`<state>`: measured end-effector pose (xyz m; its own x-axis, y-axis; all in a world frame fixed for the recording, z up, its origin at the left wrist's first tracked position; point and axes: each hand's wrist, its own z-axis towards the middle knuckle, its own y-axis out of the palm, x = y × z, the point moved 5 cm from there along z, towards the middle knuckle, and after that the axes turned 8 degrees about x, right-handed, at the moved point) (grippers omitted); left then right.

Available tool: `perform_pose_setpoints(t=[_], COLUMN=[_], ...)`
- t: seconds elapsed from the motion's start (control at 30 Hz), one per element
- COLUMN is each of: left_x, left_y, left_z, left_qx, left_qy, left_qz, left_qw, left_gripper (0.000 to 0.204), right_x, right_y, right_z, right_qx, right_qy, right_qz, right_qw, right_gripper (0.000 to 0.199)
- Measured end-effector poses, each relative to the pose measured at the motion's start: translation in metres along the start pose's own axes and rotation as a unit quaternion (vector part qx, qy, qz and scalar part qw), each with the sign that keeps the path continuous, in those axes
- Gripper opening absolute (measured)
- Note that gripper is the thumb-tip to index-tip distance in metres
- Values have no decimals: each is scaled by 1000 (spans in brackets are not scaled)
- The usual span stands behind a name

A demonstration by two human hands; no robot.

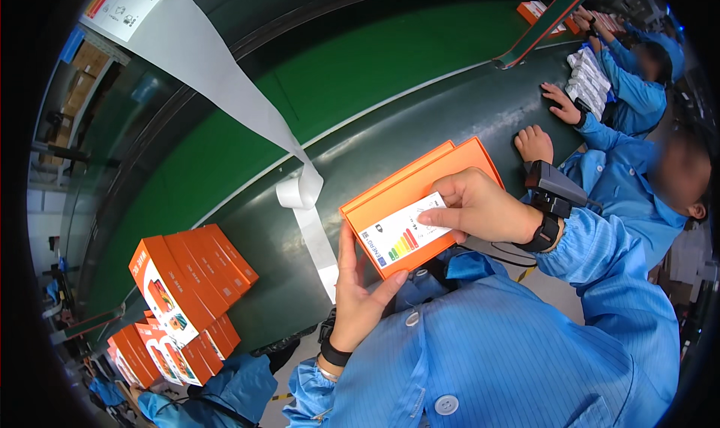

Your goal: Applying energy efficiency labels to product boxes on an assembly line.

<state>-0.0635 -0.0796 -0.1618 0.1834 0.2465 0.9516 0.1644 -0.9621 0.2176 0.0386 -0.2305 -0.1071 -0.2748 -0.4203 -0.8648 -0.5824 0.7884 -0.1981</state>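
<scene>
One orange box [420,196], flat and rectangular, is held in the air above the near edge of the dark green desk [420,121], tilted with its broad face toward the wearer. The left hand [356,289] supports the box from below at its near left corner, its grip clenched on that edge with the thumb up along the side. The right hand [480,207] reaches in from the right, its fingertips pressing a white label [401,233] with coloured bars flat against the face of the box; this grip lies on the label and box rather than closing round them. Both wrists carry black bands, and both arms are in blue sleeves.

Just left of the box a white paper strip [225,76] runs down from the far left and curls into a roll [298,192] on the desk. Farther left, near the desk's edge, stands a row of orange boxes [191,274] set on edge, touching one another. To the right, other people in blue coats rest their hands [534,143] on the desk, beside a stack of white packets [589,83].
</scene>
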Motion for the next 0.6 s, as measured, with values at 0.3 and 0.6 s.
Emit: perform_pose_setpoints(t=[0.3, 0.6], left_x=[0, -1], left_y=[0, 1], left_z=[0, 0], left_qx=[3, 1], left_qy=[-3, -10], left_qz=[6, -4], left_qw=[1000, 1000], left_gripper=[95, 93], right_x=[-3, -3], right_y=[0, 0], right_z=[0, 1], right_qx=[0, 4], right_qy=[-4, -12], right_qz=[-5, -25], right_qw=[1000, 1000], right_gripper=[20, 19])
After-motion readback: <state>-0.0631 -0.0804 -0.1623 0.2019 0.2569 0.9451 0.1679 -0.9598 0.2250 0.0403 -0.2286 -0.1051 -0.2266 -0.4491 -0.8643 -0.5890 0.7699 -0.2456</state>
